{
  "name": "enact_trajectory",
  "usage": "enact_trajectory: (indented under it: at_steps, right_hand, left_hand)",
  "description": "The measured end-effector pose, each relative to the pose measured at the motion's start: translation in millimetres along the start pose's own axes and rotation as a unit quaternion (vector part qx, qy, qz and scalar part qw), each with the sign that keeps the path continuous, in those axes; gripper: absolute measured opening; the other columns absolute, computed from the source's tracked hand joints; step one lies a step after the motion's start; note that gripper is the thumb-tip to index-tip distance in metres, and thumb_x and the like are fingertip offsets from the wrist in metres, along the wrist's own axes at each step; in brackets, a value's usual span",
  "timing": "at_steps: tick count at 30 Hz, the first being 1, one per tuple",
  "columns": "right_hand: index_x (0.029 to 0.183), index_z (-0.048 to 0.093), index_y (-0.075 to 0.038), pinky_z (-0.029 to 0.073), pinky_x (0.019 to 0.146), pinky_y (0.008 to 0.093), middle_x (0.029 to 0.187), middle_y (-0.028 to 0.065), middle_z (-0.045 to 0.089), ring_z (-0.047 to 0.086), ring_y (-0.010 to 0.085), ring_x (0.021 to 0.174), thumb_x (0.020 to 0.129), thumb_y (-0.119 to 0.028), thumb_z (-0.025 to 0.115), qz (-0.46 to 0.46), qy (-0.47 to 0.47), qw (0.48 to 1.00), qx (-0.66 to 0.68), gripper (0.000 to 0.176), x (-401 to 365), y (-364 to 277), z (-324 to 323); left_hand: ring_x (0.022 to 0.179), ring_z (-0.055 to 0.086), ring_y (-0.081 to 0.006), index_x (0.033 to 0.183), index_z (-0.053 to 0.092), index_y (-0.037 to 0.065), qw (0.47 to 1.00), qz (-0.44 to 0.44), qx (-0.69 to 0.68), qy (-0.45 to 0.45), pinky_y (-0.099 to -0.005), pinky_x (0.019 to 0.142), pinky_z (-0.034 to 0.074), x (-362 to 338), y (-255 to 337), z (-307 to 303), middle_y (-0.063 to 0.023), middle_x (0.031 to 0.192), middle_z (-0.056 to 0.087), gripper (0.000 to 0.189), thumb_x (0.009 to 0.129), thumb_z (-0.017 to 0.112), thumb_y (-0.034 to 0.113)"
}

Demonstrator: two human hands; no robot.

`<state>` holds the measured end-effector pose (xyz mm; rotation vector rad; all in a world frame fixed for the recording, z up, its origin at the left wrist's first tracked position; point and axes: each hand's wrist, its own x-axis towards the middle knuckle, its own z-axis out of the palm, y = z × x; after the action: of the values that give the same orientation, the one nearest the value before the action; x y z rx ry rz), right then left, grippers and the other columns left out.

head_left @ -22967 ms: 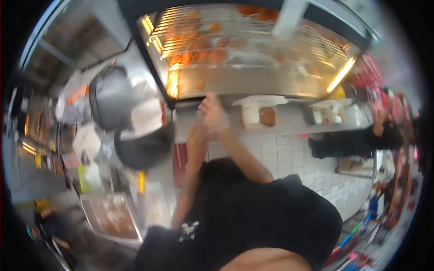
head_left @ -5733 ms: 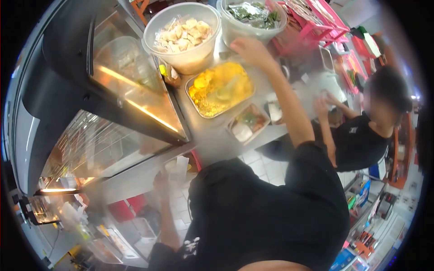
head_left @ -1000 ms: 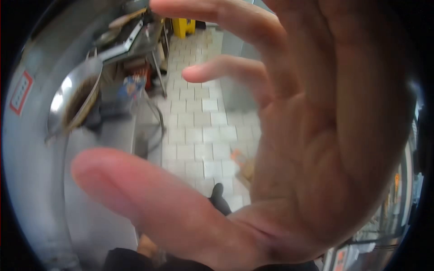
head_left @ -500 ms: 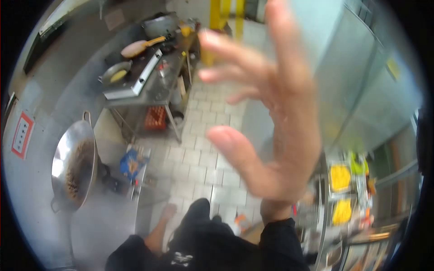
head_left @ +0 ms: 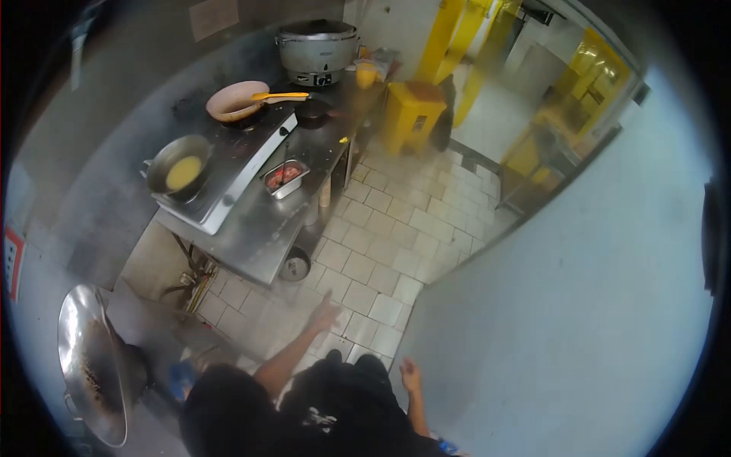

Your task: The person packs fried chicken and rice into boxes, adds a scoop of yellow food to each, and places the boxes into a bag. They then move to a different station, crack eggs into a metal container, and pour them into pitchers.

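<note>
My left hand (head_left: 325, 314) hangs over the tiled floor with its fingers apart, slightly blurred, and holds nothing. Lower and to the right, my right hand (head_left: 411, 375) is beside the pale wall panel (head_left: 548, 305), its fingers loosely bent and nothing seen in them. Ahead on the left is a steel table (head_left: 251, 247) with a burner unit (head_left: 217, 217). A pan (head_left: 156, 167) on it contains yellowish liquid. Behind that, a pale pan (head_left: 221, 107) has an orange-yellow utensil (head_left: 278, 97) across its rim. A small steel tray (head_left: 288, 190) holds reddish food.
A large wok (head_left: 72, 312) stands tilted at the lower left. The rice cooker (head_left: 318, 53) is at the table's far end. Beyond it are a yellow bin (head_left: 411, 126) and a doorway with yellow strips (head_left: 438, 38). A round pot (head_left: 295, 264) sits below the table edge.
My right hand has dropped from in front of the camera to my side. The view has turned right and come nearer to the table; the trays of yellow food have left view.
</note>
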<state>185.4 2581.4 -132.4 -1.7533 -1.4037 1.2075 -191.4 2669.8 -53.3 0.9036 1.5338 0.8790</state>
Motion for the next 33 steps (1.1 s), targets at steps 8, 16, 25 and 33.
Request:
enact_trajectory:
  at_steps: [8, 16, 25, 33]
  right_hand:
    - [0.083, 0.066, -0.004, 0.049, 0.071, 0.0408, 0.081, 0.0132, 0.067, 0.063, 0.0264, 0.08, 0.086, -0.031, 0.058, 0.271, -0.042, 0.947, -0.169, 0.029, 82, 112, -6]
    - [0.073, 0.068, -0.007, 0.048, 0.067, 0.0485, 0.074, 0.0162, 0.066, 0.063, 0.0325, 0.076, 0.088, -0.048, 0.046, 0.122, -0.194, 0.901, -0.367, 0.049, 458, 33, -21]
    - [0.139, 0.034, -0.006, 0.045, 0.089, 0.0344, 0.137, 0.0172, 0.04, 0.052, 0.0238, 0.111, 0.078, -0.028, 0.075, -0.173, -0.366, 0.914, 0.017, 0.077, 881, -515, 24]
    - [0.13, 0.046, -0.006, 0.046, 0.073, 0.0345, 0.109, 0.0154, 0.053, 0.054, 0.0241, 0.083, 0.066, 0.007, 0.058, -0.382, -0.18, 0.904, -0.073, 0.066, 1048, -666, 90]
  left_hand:
    - [0.067, 0.067, -0.0212, 0.148, 0.005, 0.013, 0.982, 0.064, -0.121, -0.131, -0.0299, 0.049, 0.053, 311, 116, 36, -0.0198, 0.125, 0.054, 0.082, 0.091, 0.058, 0.039]
    - [0.104, 0.062, -0.0247, 0.145, 0.024, 0.013, 0.99, -0.046, -0.018, -0.13, -0.0396, 0.071, 0.055, 518, 193, 16, -0.0127, 0.13, 0.05, 0.058, 0.096, 0.051, 0.03]
    - [0.139, 0.021, -0.0311, 0.149, 0.012, 0.019, 0.741, -0.179, -0.604, 0.233, -0.0563, 0.108, 0.017, 698, 456, -4, -0.0075, 0.154, 0.011, 0.091, 0.081, 0.042, 0.072]
    - [0.132, 0.033, -0.0293, 0.144, 0.023, 0.01, 0.769, -0.102, -0.467, 0.424, -0.0408, 0.103, 0.033, 956, 513, -20, -0.0154, 0.146, 0.029, 0.079, 0.088, 0.039, 0.064]
